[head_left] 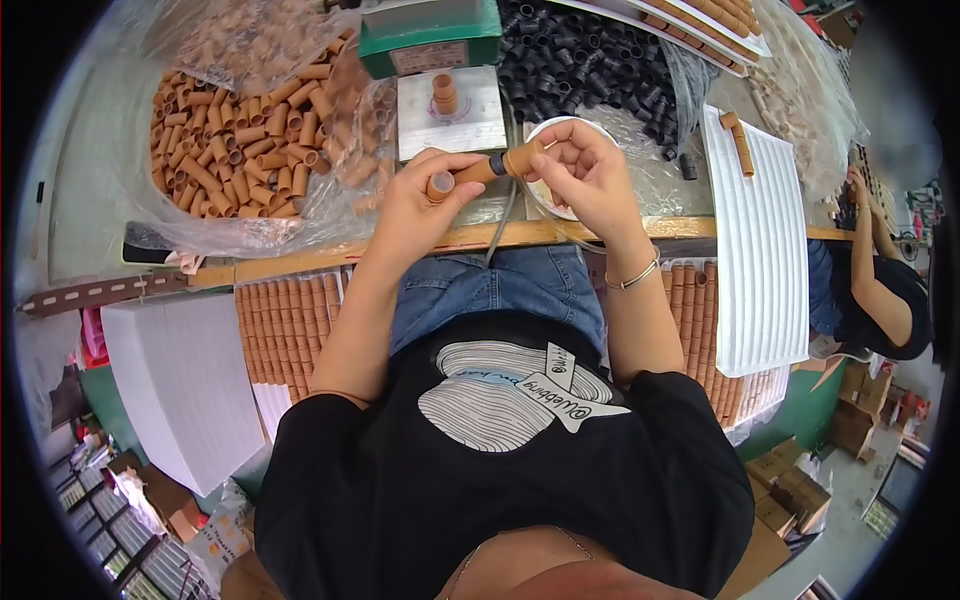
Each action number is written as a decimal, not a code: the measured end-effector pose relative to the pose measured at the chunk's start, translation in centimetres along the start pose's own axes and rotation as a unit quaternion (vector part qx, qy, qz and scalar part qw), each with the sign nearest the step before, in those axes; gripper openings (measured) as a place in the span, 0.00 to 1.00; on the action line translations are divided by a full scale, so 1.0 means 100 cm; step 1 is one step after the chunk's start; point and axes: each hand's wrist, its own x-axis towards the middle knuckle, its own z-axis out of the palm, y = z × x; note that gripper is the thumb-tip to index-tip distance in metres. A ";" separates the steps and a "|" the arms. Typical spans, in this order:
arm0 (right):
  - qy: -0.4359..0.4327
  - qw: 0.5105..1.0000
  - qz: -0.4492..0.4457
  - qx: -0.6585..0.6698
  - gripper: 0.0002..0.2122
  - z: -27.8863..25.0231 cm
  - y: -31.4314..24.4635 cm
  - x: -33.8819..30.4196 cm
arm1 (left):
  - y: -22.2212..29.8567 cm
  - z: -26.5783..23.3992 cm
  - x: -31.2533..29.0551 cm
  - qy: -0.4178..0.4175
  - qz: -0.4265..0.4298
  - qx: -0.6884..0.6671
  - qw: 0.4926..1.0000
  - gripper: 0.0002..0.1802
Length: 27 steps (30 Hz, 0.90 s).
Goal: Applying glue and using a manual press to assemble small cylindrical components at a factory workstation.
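Just beyond the lap, above the near edge of the surface [690, 227], the left hand [425, 195] pinches a brown tube [474, 173] and also grasps a pale-ended cylinder [440, 186]; the right hand [590, 185] grips a second tube [522, 158] between thumb and fingers. A black collar [497, 164] shows between the tubes, apparently held in line so their ends meet squarely. Their long axis runs left to right, the right end tipped slightly away from the body. Farther off, loose brown tubes [240, 145] heap leftward and black collars [590, 60] rightward, probably for easy reach.
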 end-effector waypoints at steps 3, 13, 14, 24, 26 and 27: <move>-0.017 1.000 0.008 0.007 0.10 0.006 -0.004 0.001 | -0.001 -0.010 -0.005 -0.051 0.020 0.029 0.998 0.15; -0.118 0.967 -0.016 -0.227 0.10 0.003 -0.006 0.004 | -0.003 -0.011 0.003 -0.053 0.012 0.005 0.999 0.17; -0.130 0.943 -0.012 -0.306 0.11 0.002 -0.009 0.006 | -0.002 -0.011 0.004 -0.040 0.008 0.012 0.999 0.17; -0.003 0.878 -0.187 -0.441 0.15 0.025 0.015 0.079 | -0.025 -0.030 0.062 0.133 0.018 0.145 0.980 0.24; 0.033 0.859 -0.182 -0.477 0.17 0.037 0.019 0.088 | -0.025 -0.035 0.071 0.111 0.008 0.202 0.973 0.25; 0.034 0.848 -0.187 -0.494 0.18 0.042 0.024 0.095 | -0.039 -0.038 0.075 0.123 0.059 0.201 0.970 0.23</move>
